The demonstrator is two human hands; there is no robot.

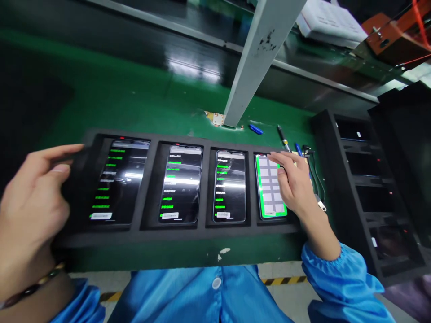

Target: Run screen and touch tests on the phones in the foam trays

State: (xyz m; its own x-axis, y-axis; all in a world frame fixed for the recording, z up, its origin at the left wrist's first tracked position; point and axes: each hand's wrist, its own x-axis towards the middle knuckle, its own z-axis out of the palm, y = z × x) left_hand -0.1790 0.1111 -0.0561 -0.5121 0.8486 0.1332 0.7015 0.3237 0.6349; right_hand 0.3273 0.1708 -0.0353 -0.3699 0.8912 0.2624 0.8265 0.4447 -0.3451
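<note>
A black foam tray (153, 179) lies across the green bench in front of me, with phones in its compartments. Three phones, the left phone (124, 179), the second phone (182, 184) and the third phone (229, 186), show dark screens with green and white text lines. The rightmost phone (267, 184) displays a pale grid inside a bright green border. My right hand (294, 181) is over its right side, fingers stretched out and fingertips at the upper part of the screen. At the tray's left end, my left hand (40, 193) is open, index finger extended by the corner.
A second black tray (350, 188) with dark phones stands at the right. Behind my tray are a grey metal post (251, 63), a blue pen cap (256, 129), a pen (283, 137) and black cables (314, 170). Papers (332, 22) rest on the shelf above.
</note>
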